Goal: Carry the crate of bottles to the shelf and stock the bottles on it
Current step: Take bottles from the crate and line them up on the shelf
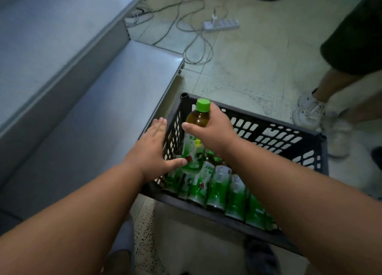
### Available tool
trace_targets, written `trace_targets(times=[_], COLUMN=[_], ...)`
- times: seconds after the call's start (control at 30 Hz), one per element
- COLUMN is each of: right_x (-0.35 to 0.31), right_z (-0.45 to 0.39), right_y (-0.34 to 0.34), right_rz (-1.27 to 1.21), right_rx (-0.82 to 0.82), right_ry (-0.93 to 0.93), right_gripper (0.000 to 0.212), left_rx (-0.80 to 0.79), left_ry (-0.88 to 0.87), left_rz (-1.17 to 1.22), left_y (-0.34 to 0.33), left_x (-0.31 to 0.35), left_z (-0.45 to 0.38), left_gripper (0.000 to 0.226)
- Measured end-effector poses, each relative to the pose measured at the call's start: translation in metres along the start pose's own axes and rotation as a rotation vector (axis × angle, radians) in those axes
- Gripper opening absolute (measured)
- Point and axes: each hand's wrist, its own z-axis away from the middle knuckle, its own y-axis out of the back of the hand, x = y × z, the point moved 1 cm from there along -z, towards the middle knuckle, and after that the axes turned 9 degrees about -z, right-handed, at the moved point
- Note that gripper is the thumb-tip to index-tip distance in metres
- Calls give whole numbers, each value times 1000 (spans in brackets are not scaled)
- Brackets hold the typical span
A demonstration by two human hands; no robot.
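A black slotted plastic crate (275,134) stands on the floor beside the grey metal shelf (99,113). Several green-labelled tea bottles (219,190) lie inside it. My right hand (215,128) grips the neck of one bottle (196,142) with a green cap, held upright above the crate's left end. My left hand (153,150) is spread flat next to that bottle, its thumb touching the label's lower part, fingers over the crate's left wall.
A second, higher shelf level (41,33) runs along the left. A white power strip (222,25) and loose cables lie on the tiled floor behind. Another person's leg and white shoe (310,111) stand right of the crate.
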Motion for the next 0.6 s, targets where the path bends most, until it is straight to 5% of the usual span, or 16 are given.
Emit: trace_targets(times=[0.27,0.43,0.6], right_x=[-192,-273,-306], right_z=[82,125,131], right_y=[-60,-128,-186], right_rz=[52,29,-14], right_rx=[-49,-191,-340], right_ry=[468,608,667], right_gripper=[43,40,40], left_rx=[421,594,683], left_ry=[149,269,409], left_rz=[490,464,330], left_y=[100,146,171], left_x=[-16,-57,-105], left_z=[141,217,253], left_gripper=[97,90,105])
